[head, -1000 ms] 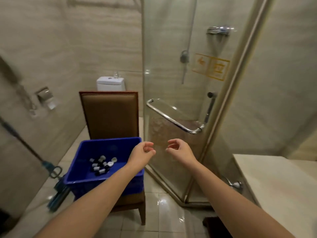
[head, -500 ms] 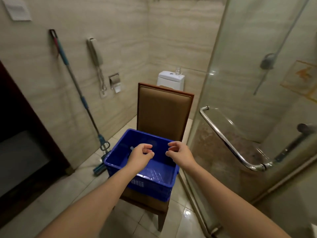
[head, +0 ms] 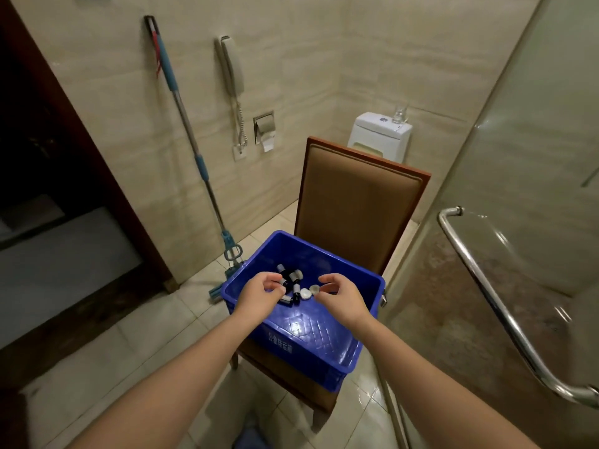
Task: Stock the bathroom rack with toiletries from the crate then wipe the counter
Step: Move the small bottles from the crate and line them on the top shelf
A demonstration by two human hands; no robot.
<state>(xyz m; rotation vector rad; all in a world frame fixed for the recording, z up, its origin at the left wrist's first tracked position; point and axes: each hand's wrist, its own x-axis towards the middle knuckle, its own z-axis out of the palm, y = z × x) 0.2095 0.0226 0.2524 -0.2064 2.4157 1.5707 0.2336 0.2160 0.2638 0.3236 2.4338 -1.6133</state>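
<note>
Evidently picking: left hand (head: pixel 259 294) and right hand (head: pixel 340 299) hover over bottles (head: pixel 289 276) in the crate (head: pixel 343 275), grips loose, empty; next, pinch one.

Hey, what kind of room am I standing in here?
A bathroom, probably a hotel's. A toilet stands against the back wall, a glass shower door closes off the right side, and a wall phone hangs on the tiled wall.

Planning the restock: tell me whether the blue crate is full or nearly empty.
Nearly empty. The blue crate holds only a small cluster of little bottles; the rest of its floor shows bare.
</note>
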